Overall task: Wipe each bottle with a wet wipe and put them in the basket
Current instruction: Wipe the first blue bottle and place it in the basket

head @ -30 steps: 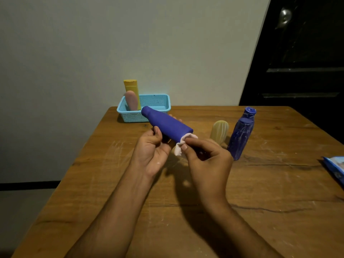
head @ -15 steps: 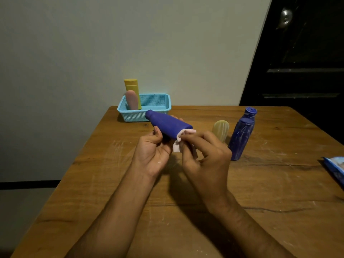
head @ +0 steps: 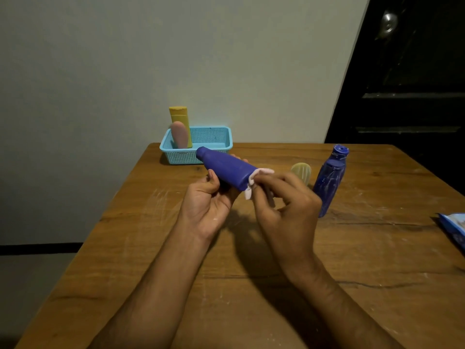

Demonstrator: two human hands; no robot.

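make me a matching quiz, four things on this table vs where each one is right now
Things:
1. yellow bottle
2. wet wipe
3. pale yellow bottle
4. wipes packet

Places:
A. at the table's right edge
B. pinched in the right hand, against the purple bottle held by the left hand
C. standing in the blue basket
D. on the table beside the upright blue bottle

Pairs: 1-C, 2-B, 3-D, 4-A

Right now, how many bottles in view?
5: yellow bottle and pink bottle in the basket; purple bottle in left hand; cream bottle and blue bottle on the table.
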